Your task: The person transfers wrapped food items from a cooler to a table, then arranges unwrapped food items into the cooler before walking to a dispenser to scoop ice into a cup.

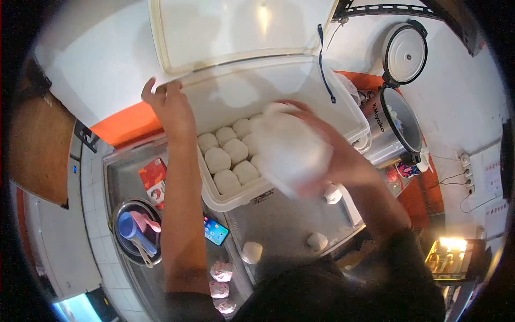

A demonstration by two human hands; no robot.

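My right hand [316, 145] is wrapped round a blurred white object [287, 147], too smeared to identify, above the right part of a white plastic box [230, 204]. Several round white dough balls [235, 152] lie in rows on the left side of the box. My left hand [170, 107], holding nothing, is raised over the box's back left corner with its fingers apart. The box's lid [241, 32] stands up behind it. Loose dough balls [251, 252] rest on the metal table [289, 220] in front.
On the left stand a bowl [120, 244] with blue and pink scoops and a red packet [154, 180]. A phone [215, 231] and pink-white wrapped pieces [221, 271] lie nearer. An open Miyako rice cooker [380, 126] stands on the right.
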